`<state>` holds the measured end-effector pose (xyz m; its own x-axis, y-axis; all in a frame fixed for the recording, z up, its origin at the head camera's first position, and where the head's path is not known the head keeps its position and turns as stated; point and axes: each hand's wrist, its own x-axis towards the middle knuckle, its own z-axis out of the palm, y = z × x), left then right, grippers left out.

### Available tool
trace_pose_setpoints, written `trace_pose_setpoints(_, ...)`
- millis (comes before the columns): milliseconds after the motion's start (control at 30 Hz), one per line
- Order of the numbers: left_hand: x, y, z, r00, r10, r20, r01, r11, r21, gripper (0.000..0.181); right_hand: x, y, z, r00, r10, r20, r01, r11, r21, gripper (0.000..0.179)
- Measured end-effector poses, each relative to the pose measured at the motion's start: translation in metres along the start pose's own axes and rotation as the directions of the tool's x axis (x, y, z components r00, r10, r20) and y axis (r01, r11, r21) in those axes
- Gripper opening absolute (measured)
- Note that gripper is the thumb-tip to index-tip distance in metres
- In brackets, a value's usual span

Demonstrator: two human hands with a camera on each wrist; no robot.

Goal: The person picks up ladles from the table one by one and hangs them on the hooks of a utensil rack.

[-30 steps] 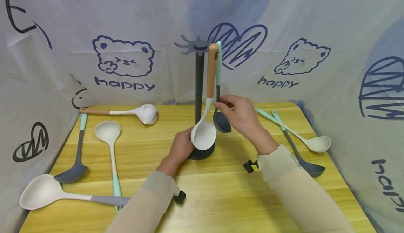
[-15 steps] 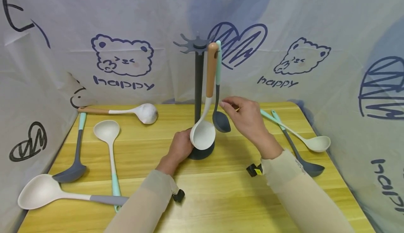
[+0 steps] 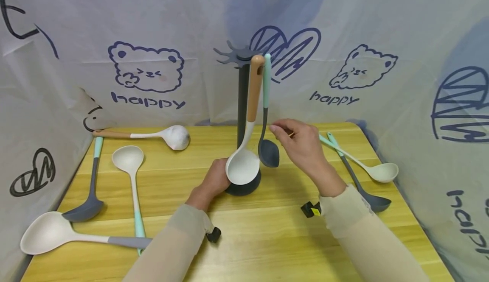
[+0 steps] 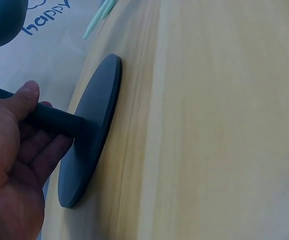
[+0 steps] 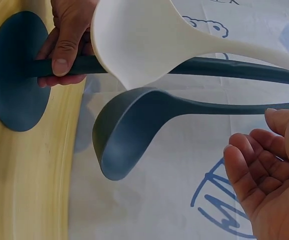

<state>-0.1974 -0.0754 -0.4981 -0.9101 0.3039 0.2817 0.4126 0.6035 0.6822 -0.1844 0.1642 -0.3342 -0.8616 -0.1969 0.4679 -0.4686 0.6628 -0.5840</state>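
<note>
A dark utensil stand [image 3: 242, 99] with a round base and a hooked top rises near the table's middle. My left hand [image 4: 14, 150] grips its post low down, just above the base, partly hidden in the head view by a white ladle [image 3: 243, 167]. That ladle has a wooden handle and hangs from the top, bowl down. Beside it on the right hangs a dark grey ladle [image 5: 129, 130] with a mint handle end. My right hand [image 3: 302, 146] is just right of this ladle's stem, holding nothing, its fingers loosely bent and the thumb [image 5: 279, 120] close to the handle.
Several ladles lie at left: a white one with a wooden handle [image 3: 177, 138], a grey one [image 3: 88, 208], a white one [image 3: 128, 159] and a large white one [image 3: 46, 233]. At right, a white ladle [image 3: 383, 173] crosses a grey one [image 3: 376, 202]. Printed cloth [image 3: 206, 27] surrounds the table.
My right hand has let go of the dark grey ladle's stem and moved right. The stand's top has shifted slightly right, with both hanging ladles swaying a little. My left hand keeps its grip.
</note>
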Motion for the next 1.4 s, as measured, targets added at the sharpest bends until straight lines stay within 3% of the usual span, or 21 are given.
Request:
trace_pose_setpoints(233, 0.003, -0.004, -0.004, 0.998, 0.023, 0.055, -0.023, 1.0, -0.016, 0.025, -0.011, 0.006, -0.009, 0.999, -0.006, -0.033, 0.005, 1.0, -0.011, 0.022)
trace_pose_setpoints(400, 0.008, -0.005, -0.014, 0.99, 0.015, 0.142, -0.011, 0.999, -0.032, 0.021, -0.019, 0.015, -0.015, 0.998, 0.002, -0.056, -0.002, 1.0, -0.001, 0.02)
trace_pose_setpoints(533, 0.012, -0.002, -0.032, 0.973, -0.024, 0.228, 0.054, 0.991, -0.126, 0.024, -0.024, 0.018, -0.018, 0.999, 0.008, -0.046, -0.008, 1.0, -0.011, 0.022)
trace_pose_setpoints(633, 0.017, 0.004, -0.047, 0.965, -0.079, 0.25, 0.133, 0.97, -0.205, 0.029, -0.03, 0.021, -0.022, 0.999, 0.017, -0.05, -0.018, 0.999, -0.028, 0.021)
trace_pose_setpoints(667, 0.019, 0.006, -0.051, 0.963, -0.097, 0.251, 0.16, 0.956, -0.245, 0.03, -0.032, 0.023, -0.024, 0.998, 0.019, -0.056, -0.021, 0.999, -0.036, 0.02)
trace_pose_setpoints(767, 0.026, 0.015, -0.063, 0.96, -0.141, 0.243, 0.232, 0.884, -0.406, 0.032, -0.037, 0.03, -0.029, 0.997, 0.034, -0.073, -0.038, 0.998, -0.049, 0.019)
trace_pose_setpoints(900, 0.034, 0.031, -0.078, 0.967, -0.125, 0.222, 0.239, 0.748, -0.619, 0.035, -0.043, 0.039, -0.033, 0.994, 0.053, -0.092, -0.058, 0.997, -0.054, 0.021)
trace_pose_setpoints(967, 0.036, 0.04, -0.083, 0.974, -0.107, 0.201, 0.213, 0.734, -0.644, 0.037, -0.046, 0.044, -0.035, 0.992, 0.065, -0.108, -0.071, 0.996, -0.055, 0.021)
trace_pose_setpoints(1000, 0.037, 0.044, -0.085, 0.977, -0.1, 0.19, 0.201, 0.739, -0.643, 0.038, -0.048, 0.046, -0.036, 0.991, 0.07, -0.118, -0.077, 0.995, -0.062, 0.021)
trace_pose_setpoints(1200, 0.044, 0.067, -0.092, 0.976, -0.143, 0.163, 0.205, 0.85, -0.484, 0.038, -0.062, 0.065, -0.044, 0.978, 0.17, -0.12, -0.187, 0.971, -0.149, 0.023)
trace_pose_setpoints(1300, 0.048, 0.074, -0.093, 0.976, -0.152, 0.159, 0.205, 0.89, -0.408, 0.038, -0.069, 0.081, -0.053, 0.965, 0.255, -0.064, -0.263, 0.933, -0.247, 0.028)
trace_pose_setpoints(1400, 0.05, 0.079, -0.092, 0.978, -0.15, 0.144, 0.192, 0.916, -0.353, 0.038, -0.074, 0.102, -0.065, 0.937, 0.349, 0.017, -0.322, 0.882, -0.344, 0.031)
